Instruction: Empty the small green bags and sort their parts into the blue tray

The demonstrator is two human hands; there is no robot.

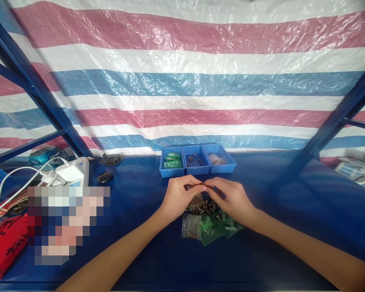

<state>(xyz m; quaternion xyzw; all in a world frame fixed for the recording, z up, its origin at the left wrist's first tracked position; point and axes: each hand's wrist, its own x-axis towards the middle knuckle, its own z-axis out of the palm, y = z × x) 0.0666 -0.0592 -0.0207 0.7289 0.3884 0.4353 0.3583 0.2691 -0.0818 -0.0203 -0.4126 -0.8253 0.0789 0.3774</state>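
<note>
My left hand [180,194] and my right hand [229,195] meet above the blue table, thumb and fingertips pinched together. Whatever lies between the fingertips is too small and covered to make out. Directly below them is a heap of small dark metal pieces [204,207], partly hidden by my hands. In front of the heap lies a clear plastic bag [191,227] with thin brass-coloured rods inside. Beside it, green plastic bags [211,231] hold pale strip-like pieces, reaching under my right wrist.
Beyond my hands stand three blue trays: the left tray [171,174] with green packets, the middle tray [197,169] with a few metal pieces, the right tray [228,168] with clear bags. Leftward are a black mouse [105,177], a power strip [84,172] with white cables, and red cloth [10,243].
</note>
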